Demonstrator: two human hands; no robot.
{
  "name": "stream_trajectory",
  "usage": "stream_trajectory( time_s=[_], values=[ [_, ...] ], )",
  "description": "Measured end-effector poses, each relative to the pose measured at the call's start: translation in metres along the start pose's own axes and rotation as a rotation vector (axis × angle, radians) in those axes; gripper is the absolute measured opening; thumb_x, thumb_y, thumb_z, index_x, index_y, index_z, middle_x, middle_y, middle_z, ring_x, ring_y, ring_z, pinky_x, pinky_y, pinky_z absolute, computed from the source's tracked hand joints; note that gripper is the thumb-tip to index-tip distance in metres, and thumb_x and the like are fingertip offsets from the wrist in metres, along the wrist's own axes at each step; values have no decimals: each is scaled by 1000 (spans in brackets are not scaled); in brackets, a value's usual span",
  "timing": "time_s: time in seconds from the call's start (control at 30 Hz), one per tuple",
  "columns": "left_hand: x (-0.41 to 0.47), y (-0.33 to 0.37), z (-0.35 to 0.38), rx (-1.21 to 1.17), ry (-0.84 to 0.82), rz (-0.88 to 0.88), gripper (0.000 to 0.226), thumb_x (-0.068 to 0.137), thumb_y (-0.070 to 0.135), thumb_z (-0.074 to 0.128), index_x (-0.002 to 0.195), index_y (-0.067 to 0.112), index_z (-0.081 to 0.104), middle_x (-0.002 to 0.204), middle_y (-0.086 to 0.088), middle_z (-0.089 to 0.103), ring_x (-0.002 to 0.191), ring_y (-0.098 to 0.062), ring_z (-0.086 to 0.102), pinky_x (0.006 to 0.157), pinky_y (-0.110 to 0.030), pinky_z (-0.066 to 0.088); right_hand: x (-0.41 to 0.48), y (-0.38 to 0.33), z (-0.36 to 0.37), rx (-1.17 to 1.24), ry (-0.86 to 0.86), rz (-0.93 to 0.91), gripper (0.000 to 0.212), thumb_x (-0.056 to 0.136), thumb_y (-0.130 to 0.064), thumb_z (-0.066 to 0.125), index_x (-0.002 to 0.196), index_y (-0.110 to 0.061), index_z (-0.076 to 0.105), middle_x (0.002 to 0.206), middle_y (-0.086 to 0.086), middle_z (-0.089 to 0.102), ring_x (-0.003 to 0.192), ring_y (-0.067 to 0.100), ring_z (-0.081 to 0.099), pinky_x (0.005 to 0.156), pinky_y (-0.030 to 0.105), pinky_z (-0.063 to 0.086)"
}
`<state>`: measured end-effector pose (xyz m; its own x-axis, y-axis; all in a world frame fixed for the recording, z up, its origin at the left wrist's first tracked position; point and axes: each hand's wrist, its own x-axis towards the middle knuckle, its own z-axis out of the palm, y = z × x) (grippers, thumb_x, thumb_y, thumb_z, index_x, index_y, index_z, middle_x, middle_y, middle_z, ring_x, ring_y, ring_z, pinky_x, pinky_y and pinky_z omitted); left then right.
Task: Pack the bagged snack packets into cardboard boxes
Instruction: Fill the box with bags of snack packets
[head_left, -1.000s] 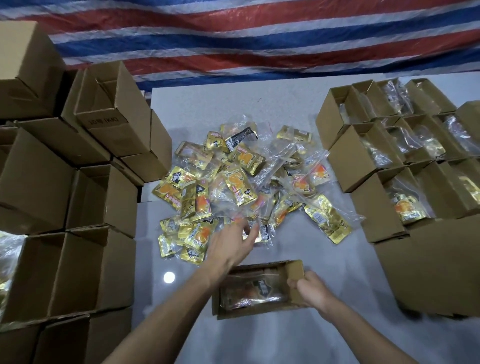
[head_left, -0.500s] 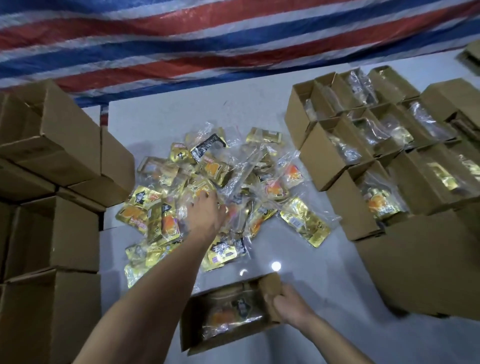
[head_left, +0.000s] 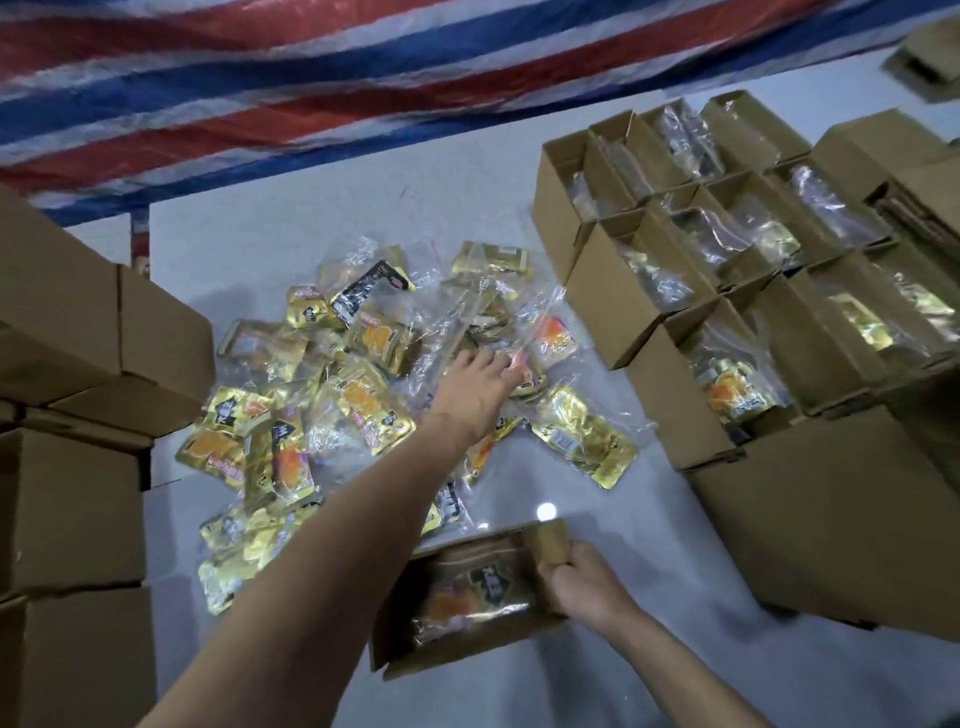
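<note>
L hand (head_left: 475, 387) lies on packets (head_left: 363, 400) mid-table, fingers straight. R hand (head_left: 582, 582) grips the right end flap of box (head_left: 467, 642), nearest cam, w/ one bag (head_left: 475, 592) inside. Bare table (head_left: 660, 499) strip btwn pile and filled boxes (head_left: 613, 291) at right; stacks (head_left: 67, 499) crowd the pile's left; packet print too blurred to read.

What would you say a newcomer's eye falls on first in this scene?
The heap of gold snack packets mid-table draws the eye first, with the left hand stretched onto it. Next come the open box nearest the person, its flap gripped by the right hand, and the filled boxes on the right.
</note>
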<state>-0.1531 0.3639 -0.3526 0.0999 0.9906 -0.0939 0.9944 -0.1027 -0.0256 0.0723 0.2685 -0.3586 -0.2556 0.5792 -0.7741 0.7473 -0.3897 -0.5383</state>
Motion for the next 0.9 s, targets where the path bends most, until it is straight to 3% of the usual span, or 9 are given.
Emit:
stream_trajectory(
  time_s=[0.17,0.3,0.43,0.5,0.57,0.67,0.73,0.8,0.9],
  values=[
    [0,10,9,19,-72,-94,32,97,12,52,128,17,54,126,-6,58,120,-26,48,107,-39,32,0,-1,-2,15,-35,11,22,92,-8,47,100,-15,67,97,-1,71,92,10,65,71,19,50],
    [-16,0,-1,-139,41,-148,28,90,7,57,116,16,50,115,-4,61,108,-23,55,105,-37,35,-2,-1,-3,14,-58,0,23,93,-13,46,107,-14,64,105,7,69,95,17,65,71,23,51],
    [-35,-8,-30,-200,204,-143,9,94,7,53,96,16,54,93,-2,65,85,-22,58,87,-35,38,-4,-1,-1,8,-60,-2,24,91,-8,45,104,-12,65,103,9,70,97,21,66,78,28,52],
    [-43,-8,-50,-263,291,-136,11,97,12,52,87,16,52,83,2,62,73,-19,54,80,-33,38,-6,0,-1,-5,-58,2,23,90,-8,46,101,-12,65,100,9,69,95,23,66,80,29,52],
    [-53,-6,-72,-348,342,-121,14,98,18,51,85,19,50,80,6,56,68,-14,48,76,-29,35,-9,1,0,-9,-57,-3,20,88,-6,46,91,-15,64,87,3,66,81,17,63,67,23,50],
    [-71,-2,-99,-430,344,-106,10,97,17,56,88,13,58,81,1,63,66,-12,50,70,-25,38,-19,2,4,20,-42,-6,24,88,-1,44,81,-18,60,75,-2,61,66,10,58,43,15,42],
    [-85,2,-116,-466,314,-118,7,96,17,59,91,12,60,84,3,65,67,-13,52,64,-26,42,-25,4,8,14,-22,-20,25,88,0,44,83,-19,59,75,-4,60,65,10,56,40,14,39],
    [-99,3,-131,-498,269,-121,4,95,18,60,92,15,60,85,10,62,71,-14,56,64,-29,47,-29,8,14,4,-18,-23,25,89,-2,43,83,-20,58,77,-5,61,68,9,57,44,15,40],
    [-122,3,-150,-519,155,-113,8,96,24,60,93,16,60,87,5,67,73,-14,58,68,-34,52,-35,15,28,-32,7,-9,20,95,-8,43,88,-18,59,90,0,65,85,18,62,68,21,47]
  ],
)
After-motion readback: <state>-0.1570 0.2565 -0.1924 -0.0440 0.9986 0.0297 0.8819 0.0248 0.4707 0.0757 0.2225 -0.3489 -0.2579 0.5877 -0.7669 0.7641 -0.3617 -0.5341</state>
